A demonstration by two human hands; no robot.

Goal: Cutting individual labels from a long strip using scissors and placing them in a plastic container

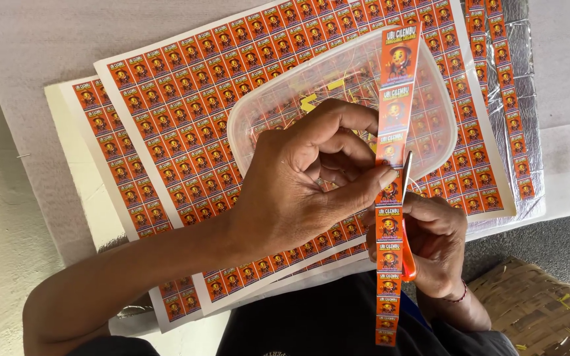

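Left hand pinches orange label strip; right hand grips scissors mid-cut. Few cut pieces in clear tub; printed sheets uncut.

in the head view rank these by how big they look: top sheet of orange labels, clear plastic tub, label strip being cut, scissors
1. Top sheet of orange labels
2. Clear plastic tub
3. Label strip, held nearer the camera, so its rank against the tub is unsure
4. Scissors, mostly hidden by the right hand
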